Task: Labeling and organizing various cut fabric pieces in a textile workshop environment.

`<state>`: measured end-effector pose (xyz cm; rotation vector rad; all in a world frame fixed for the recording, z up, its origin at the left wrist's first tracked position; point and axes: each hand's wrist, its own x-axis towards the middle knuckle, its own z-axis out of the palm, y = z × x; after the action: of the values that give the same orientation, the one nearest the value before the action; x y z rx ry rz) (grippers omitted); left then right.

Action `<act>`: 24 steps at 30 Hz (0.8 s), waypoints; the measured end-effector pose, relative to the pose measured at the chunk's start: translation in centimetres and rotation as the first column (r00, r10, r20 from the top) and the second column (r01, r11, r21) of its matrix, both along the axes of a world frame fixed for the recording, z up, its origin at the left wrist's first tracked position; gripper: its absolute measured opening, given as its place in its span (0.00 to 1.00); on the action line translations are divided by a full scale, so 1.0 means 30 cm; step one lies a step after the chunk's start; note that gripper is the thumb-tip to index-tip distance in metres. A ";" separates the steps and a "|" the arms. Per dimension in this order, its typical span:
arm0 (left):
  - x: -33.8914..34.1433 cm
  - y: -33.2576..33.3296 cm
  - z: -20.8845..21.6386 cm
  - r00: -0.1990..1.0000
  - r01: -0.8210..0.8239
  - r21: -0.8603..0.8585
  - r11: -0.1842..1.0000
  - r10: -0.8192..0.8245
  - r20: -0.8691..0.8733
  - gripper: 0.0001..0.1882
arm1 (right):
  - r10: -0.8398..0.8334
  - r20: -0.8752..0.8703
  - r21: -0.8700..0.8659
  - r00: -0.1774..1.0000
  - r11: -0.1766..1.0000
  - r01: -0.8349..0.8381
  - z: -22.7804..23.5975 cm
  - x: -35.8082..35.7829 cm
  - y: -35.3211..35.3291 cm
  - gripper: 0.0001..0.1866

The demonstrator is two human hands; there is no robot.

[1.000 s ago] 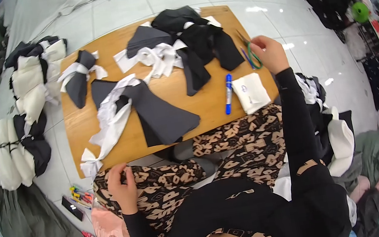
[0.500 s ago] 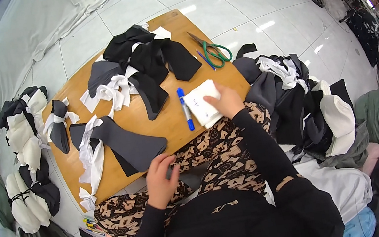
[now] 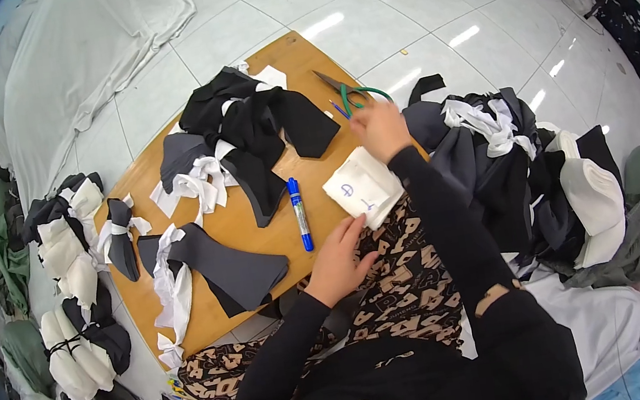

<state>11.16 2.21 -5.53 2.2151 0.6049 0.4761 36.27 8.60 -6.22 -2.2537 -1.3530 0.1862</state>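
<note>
My left hand [image 3: 343,257] is open, thumb apart, with its fingertips on the near edge of a folded stack of white cloth [image 3: 363,185] that has blue marks on top. The stack lies at the table's near right edge. My right hand [image 3: 381,131] is beyond it, over the handle end of scissors [image 3: 364,92] with green handles and the lower end of a slim blue pen [image 3: 339,108]. Its fingertips are partly hidden, so whether they grip either one is unclear. A blue marker [image 3: 300,214] lies left of the stack.
On the wooden table [image 3: 253,247] are a black cloth bundle [image 3: 258,118], grey pieces [image 3: 234,258] with white strips, and a small tied grey bundle [image 3: 122,238]. Piled fabric [image 3: 490,174] stands right of the table. Tied white and black rolls [image 3: 78,352] lie to the left.
My right hand has left the white stack and moved away from me to the scissors and pen. My left hand has come right onto the stack, which now lies turned.
</note>
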 end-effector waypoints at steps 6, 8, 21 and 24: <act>-0.252 0.018 0.115 0.958 -0.285 0.008 0.958 0.285 0.021 0.18 | 0.036 0.213 0.049 0.976 0.998 -0.047 -0.148 0.011 0.257 0.07; -0.479 0.047 0.067 0.823 -0.567 0.123 0.814 0.562 0.079 0.13 | -0.001 0.299 -0.053 0.954 0.998 0.017 -0.172 -0.028 0.320 0.10; -0.606 0.060 -0.143 0.460 -0.887 -0.037 0.460 0.875 -0.153 0.36 | -0.015 0.433 -0.196 0.901 0.974 0.111 -0.168 -0.077 0.320 0.16; -0.575 0.031 -0.021 0.705 -0.698 -0.424 0.578 0.658 -0.264 0.31 | -0.050 0.423 0.235 0.905 0.970 -0.057 -0.112 -0.061 0.252 0.09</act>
<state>-6.08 3.15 -6.17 1.4351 1.4754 0.5339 34.43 16.15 -9.57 -2.1546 -1.4976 -0.4789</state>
